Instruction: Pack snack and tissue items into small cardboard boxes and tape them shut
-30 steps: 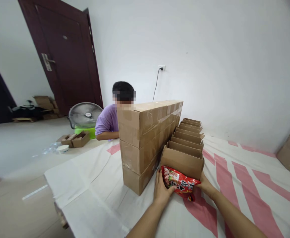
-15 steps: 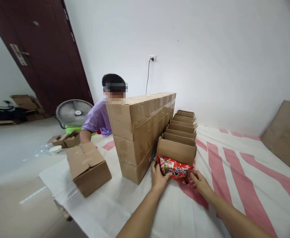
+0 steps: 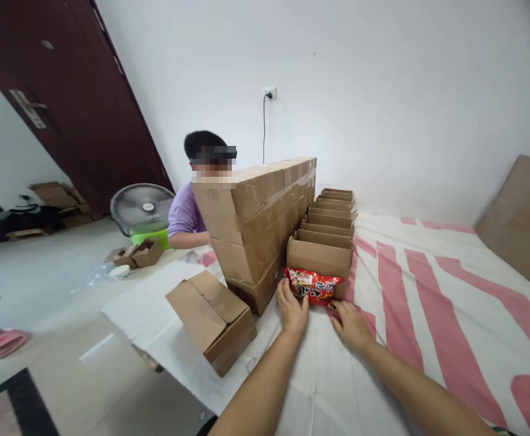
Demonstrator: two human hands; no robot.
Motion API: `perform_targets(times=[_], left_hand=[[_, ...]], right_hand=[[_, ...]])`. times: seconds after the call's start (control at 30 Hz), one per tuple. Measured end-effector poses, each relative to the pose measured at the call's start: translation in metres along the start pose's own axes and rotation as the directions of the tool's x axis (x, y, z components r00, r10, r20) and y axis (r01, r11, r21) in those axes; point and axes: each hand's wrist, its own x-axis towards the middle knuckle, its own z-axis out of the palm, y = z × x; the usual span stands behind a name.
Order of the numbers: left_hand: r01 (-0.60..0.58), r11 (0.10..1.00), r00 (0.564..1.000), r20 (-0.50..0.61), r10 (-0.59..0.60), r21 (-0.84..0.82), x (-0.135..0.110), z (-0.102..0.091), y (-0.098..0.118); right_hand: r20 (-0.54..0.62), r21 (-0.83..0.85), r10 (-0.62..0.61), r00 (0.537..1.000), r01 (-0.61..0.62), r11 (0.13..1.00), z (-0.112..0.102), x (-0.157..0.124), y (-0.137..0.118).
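Note:
A shiny red food packet (image 3: 314, 287) with large printed characters leans against the front of the nearest open cardboard box (image 3: 319, 257). My left hand (image 3: 293, 310) is around its left end, thumb on the lower front edge and fingers along the side. At the packet's lower right corner, my right hand (image 3: 352, 324) pinches the edge with its fingertips, partly hidden. Behind that nearest box, several more open boxes (image 3: 333, 213) run in a row toward the wall. Left of them rises a stack of taped, closed cartons (image 3: 260, 212).
A single closed carton (image 3: 215, 318) lies left of my left forearm, near the edge of the cloth-covered table (image 3: 446, 290). Across the stack is a person in a purple shirt (image 3: 183, 209). A fan (image 3: 142, 209) and small boxes (image 3: 147, 251) stand on the floor. Flat cardboard (image 3: 523, 224) leans at right.
The packet is pressed closer to the nearest box's front, and my right hand has come in under its corner. The single carton now sits against the stack; the person's arm has drawn back from it.

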Motion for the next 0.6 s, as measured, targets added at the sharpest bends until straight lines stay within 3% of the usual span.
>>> perform_targets(times=[0.1,0.2,0.23,0.3,0.37,0.4,0.43,0.5,0.6], left_hand=[[-0.047,0.998,0.999,0.010,0.047,0.039,-0.012,-0.008,0.021],[-0.176,0.984,0.981,0.093,0.172,0.037,-0.032,-0.031,0.051],[-0.267,0.964,0.952,0.158,0.264,0.000,-0.038,-0.043,0.061],[-0.442,0.892,0.850,0.271,0.451,-0.098,-0.045,-0.075,0.077],[-0.560,0.819,0.789,0.220,0.573,-0.126,-0.039,-0.115,0.083],[-0.589,0.803,0.788,0.156,0.595,-0.089,-0.029,-0.137,0.082],[-0.575,0.818,0.814,0.084,0.575,-0.017,-0.015,-0.159,0.077],[-0.382,0.902,0.918,-0.033,0.396,0.198,0.022,-0.202,0.060],[-0.183,0.932,0.965,-0.125,0.232,0.314,0.082,-0.253,0.023]], right_hand=[[0.007,-0.060,-0.022,1.000,0.023,0.998,0.000,-0.001,-0.002],[0.013,-0.097,-0.039,0.999,0.040,0.994,0.000,-0.001,-0.002],[0.014,-0.107,-0.041,0.999,0.042,0.993,0.000,-0.001,-0.002],[0.015,-0.121,-0.043,0.999,0.044,0.992,0.000,-0.001,-0.002],[0.015,-0.129,-0.043,0.999,0.045,0.991,0.001,0.000,-0.001],[0.016,-0.132,-0.043,0.999,0.045,0.990,0.001,0.000,0.000],[0.016,-0.134,-0.042,0.999,0.044,0.990,0.001,0.000,0.000],[0.019,-0.135,-0.041,0.999,0.043,0.990,0.001,-0.001,0.001],[0.025,-0.136,-0.034,0.999,0.037,0.990,0.001,-0.001,0.000]])
